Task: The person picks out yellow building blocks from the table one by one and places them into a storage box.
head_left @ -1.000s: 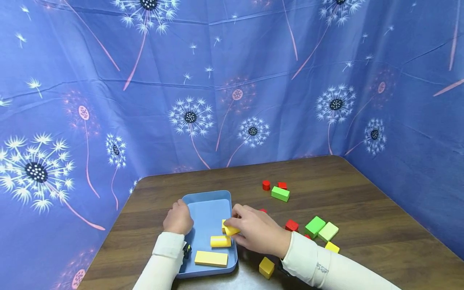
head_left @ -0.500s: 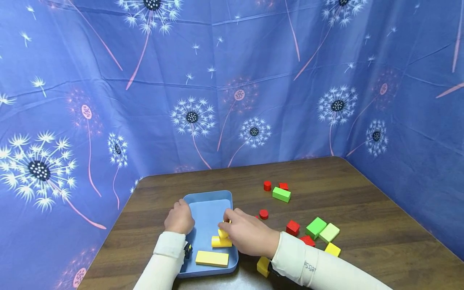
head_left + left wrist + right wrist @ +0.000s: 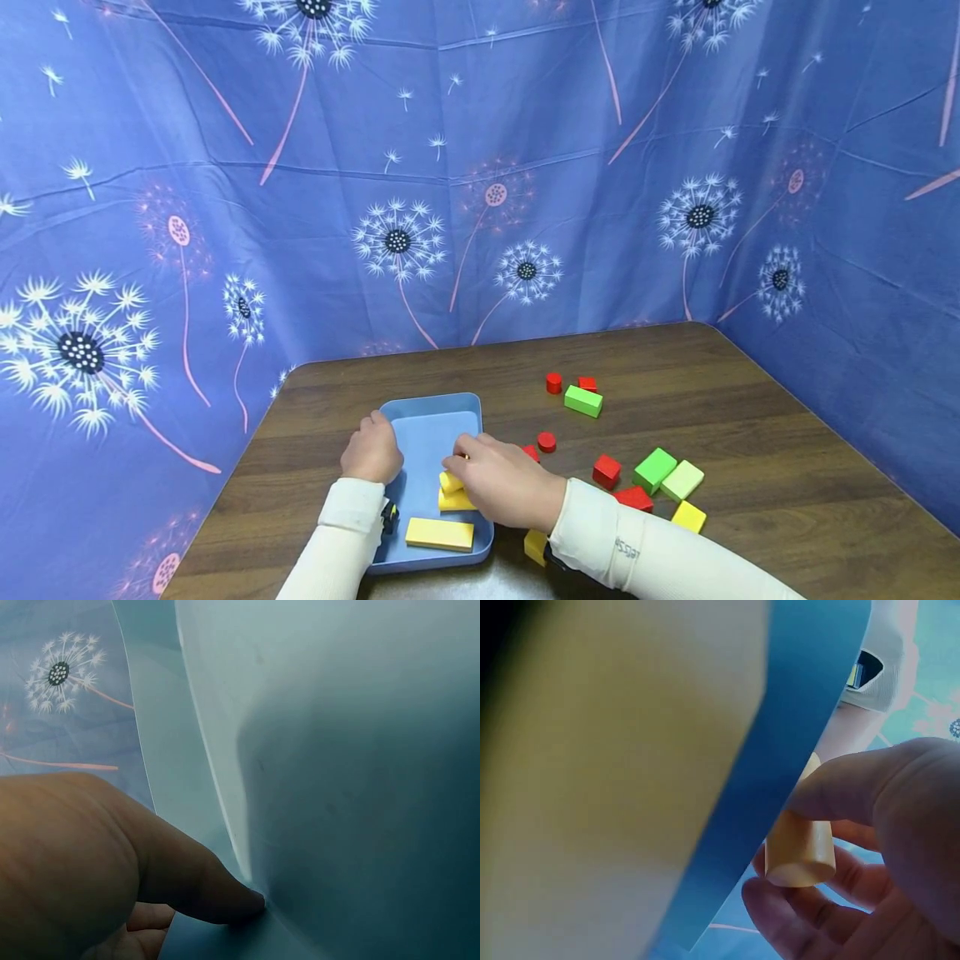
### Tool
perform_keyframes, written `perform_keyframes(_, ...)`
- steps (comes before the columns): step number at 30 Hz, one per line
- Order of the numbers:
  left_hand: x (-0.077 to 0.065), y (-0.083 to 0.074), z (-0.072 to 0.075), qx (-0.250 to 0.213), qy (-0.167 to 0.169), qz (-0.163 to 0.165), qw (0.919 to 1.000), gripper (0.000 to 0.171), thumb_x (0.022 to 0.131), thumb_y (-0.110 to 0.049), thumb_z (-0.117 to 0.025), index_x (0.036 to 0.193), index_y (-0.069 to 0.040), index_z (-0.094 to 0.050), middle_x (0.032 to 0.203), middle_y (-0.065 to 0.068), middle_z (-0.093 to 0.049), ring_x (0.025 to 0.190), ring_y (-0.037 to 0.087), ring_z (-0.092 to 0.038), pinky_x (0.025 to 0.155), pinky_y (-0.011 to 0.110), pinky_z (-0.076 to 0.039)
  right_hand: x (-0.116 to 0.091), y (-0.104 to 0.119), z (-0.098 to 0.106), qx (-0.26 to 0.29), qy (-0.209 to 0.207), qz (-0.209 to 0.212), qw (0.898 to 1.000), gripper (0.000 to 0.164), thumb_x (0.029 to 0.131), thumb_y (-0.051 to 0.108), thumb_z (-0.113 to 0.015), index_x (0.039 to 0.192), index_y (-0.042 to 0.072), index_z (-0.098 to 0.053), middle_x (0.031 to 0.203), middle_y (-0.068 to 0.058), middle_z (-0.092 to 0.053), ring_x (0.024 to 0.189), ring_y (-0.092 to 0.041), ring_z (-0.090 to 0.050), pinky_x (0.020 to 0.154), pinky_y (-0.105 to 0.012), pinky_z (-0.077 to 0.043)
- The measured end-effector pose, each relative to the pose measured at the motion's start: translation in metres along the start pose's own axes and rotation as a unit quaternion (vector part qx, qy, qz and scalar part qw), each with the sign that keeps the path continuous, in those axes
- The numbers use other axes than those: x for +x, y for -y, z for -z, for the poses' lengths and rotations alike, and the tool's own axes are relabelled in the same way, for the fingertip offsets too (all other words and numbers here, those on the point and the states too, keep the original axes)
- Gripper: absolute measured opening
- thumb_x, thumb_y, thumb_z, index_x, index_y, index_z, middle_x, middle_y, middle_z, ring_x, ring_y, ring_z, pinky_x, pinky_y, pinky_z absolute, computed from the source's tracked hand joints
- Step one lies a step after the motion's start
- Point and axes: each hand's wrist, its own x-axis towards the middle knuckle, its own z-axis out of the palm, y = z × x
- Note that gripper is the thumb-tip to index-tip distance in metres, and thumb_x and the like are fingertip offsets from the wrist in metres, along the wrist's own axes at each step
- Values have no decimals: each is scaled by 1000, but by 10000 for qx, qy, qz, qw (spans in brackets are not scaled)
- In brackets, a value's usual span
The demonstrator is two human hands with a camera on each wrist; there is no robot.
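A blue tray [image 3: 423,437] lies on the table in the head view. My left hand [image 3: 371,450] grips its left rim; in the left wrist view the thumb [image 3: 202,885] presses the inner wall with fingers behind it. Over the tray's right side, my right hand [image 3: 502,482] pinches a yellow cylinder [image 3: 799,851] between thumb and fingers. Just below that cylinder, another yellow cylinder [image 3: 454,502] lies in the tray; whether they touch I cannot tell. A long yellow block [image 3: 439,534] lies nearer me in the tray. My right hand hides part of the tray.
Red blocks [image 3: 607,472], a green block [image 3: 654,469], a pale green block [image 3: 682,481] and a yellow block [image 3: 688,517] lie right of the tray. Another yellow block [image 3: 535,547] sits under my right wrist. Farther back are a green block [image 3: 583,401] and a red cylinder [image 3: 553,382].
My right hand has moved left, farther over the tray, carrying the yellow cylinder with it. My left hand stays on the tray's rim.
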Motion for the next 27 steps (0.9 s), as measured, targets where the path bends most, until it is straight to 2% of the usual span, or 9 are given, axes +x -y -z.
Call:
perform_keyframes(4, 0, 0, 0, 10, -7, 30, 10000, 48, 79, -8, -65, 116, 12, -43, 99, 25, -53, 83, 40, -57, 63, 57, -53, 4, 2, -3, 129, -6, -234, 9996, 34, 78, 23, -75, 111, 19, -65, 94, 6, -58, 79, -6, -48, 62, -19, -51)
perform_keyframes(11, 0, -1, -1, 73, 92, 101, 9999, 51, 80, -10, -66, 119, 12, -41, 102, 25, -53, 83, 39, -58, 63, 57, -53, 11, 6, -11, 350, 102, -476, 9982, 20, 79, 24, -74, 99, 24, -68, 85, 12, -61, 69, -6, -45, 56, -21, -47)
perform_keyframes(21, 1, -3, 1, 79, 145, 63, 9998, 53, 81, -11, -67, 121, 12, -41, 104, 25, -53, 85, 38, -57, 66, 57, -53, 12, 4, -17, 337, 123, -536, 9979, 19, 78, 28, -76, 96, 24, -71, 83, 11, -64, 67, -8, -44, 53, -22, -43)
perform_keyframes(27, 1, -2, -1, 86, 176, 114, 9997, 51, 81, -10, -66, 120, 12, -41, 102, 25, -53, 83, 38, -57, 64, 57, -53, 11, 5, -21, 337, 34, -558, 9979, 15, 78, 30, -75, 90, 23, -69, 76, 12, -61, 66, -9, -39, 50, -23, -36)
